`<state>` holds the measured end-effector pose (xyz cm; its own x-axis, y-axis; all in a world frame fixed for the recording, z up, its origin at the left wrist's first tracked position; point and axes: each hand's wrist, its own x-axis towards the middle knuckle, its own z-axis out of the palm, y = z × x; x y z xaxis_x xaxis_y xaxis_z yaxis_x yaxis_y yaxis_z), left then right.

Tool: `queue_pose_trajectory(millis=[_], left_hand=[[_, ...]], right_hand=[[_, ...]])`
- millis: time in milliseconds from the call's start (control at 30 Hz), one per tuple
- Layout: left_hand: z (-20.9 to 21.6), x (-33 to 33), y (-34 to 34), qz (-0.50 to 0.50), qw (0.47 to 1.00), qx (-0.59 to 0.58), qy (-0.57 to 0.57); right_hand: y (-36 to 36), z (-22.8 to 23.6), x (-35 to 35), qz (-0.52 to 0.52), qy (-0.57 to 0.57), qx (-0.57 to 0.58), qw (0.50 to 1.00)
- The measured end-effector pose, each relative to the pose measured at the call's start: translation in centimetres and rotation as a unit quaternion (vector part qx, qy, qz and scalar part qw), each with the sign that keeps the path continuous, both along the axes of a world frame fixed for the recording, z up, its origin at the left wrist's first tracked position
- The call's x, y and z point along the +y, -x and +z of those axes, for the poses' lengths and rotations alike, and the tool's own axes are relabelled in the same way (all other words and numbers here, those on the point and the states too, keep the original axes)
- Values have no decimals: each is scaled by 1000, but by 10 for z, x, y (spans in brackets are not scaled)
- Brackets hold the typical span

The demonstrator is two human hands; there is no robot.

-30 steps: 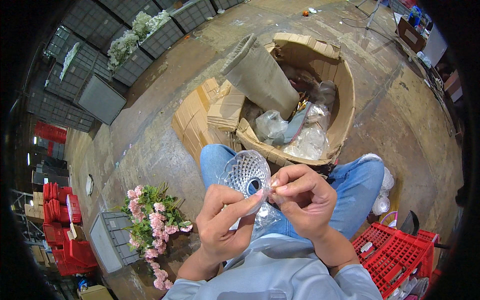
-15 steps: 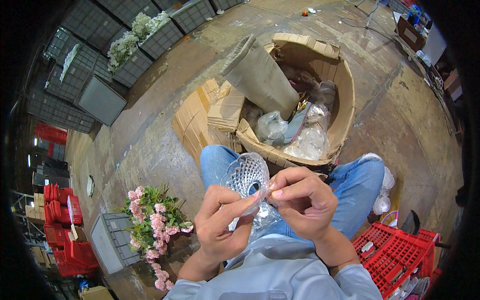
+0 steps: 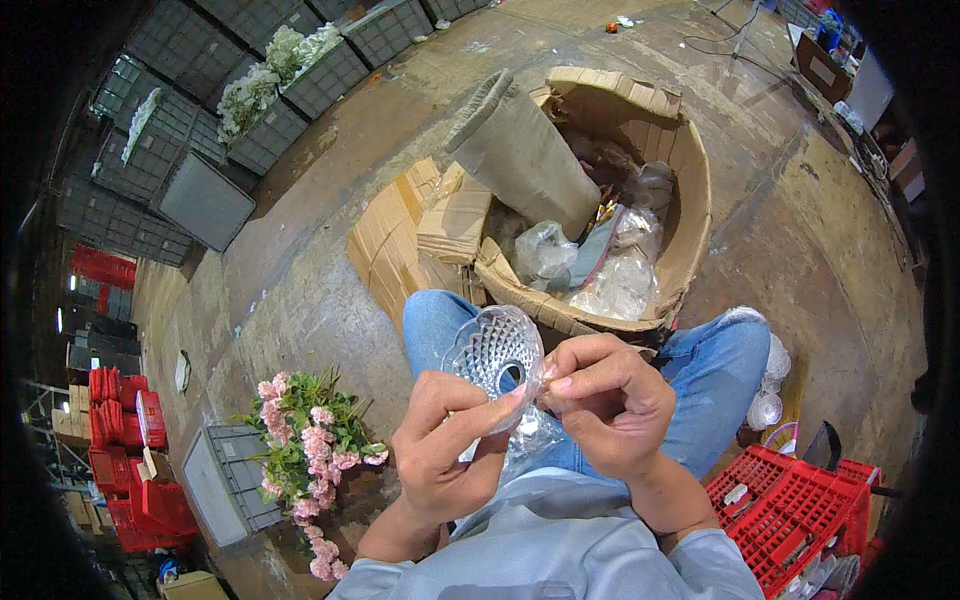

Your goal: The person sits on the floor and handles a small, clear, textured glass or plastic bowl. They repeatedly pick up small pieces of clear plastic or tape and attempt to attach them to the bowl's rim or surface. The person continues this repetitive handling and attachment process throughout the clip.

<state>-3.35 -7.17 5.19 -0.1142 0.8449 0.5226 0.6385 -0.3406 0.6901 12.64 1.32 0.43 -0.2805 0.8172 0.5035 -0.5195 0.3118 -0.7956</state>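
Left hand (image 3: 445, 440) pinching clear, round, diamond-patterned dish (image 3: 485, 350), plastic or glass, above blue-denim lap (image 3: 700, 385). Right hand (image 3: 610, 400) narrow, pinching at dish edge; cannot tell on what. Edge-work looks unfinished. Beyond: torn brown cardboard carton (image 3: 690, 200).

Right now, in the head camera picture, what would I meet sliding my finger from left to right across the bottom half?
Stacked red plastic crates → pale grey plastic crate → pink flowers with green leaves → the person's bare left hand, holding a clear diamond-patterned dish → bare right hand → red openwork plastic crate.
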Motion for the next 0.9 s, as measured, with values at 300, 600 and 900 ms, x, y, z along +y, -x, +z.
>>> queue_pose_trajectory(millis=[300,600,900], left_hand=[[3,-1,-2,4,1000,-8,2],[4,-1,0,-1,1000,15,2],[0,3,8,15,990,124,-67]], right_hand=[[1,0,-3,33,32,38,998],[3,1,-6,25,59,43,997],[7,12,-6,-31,37,-21,999]])
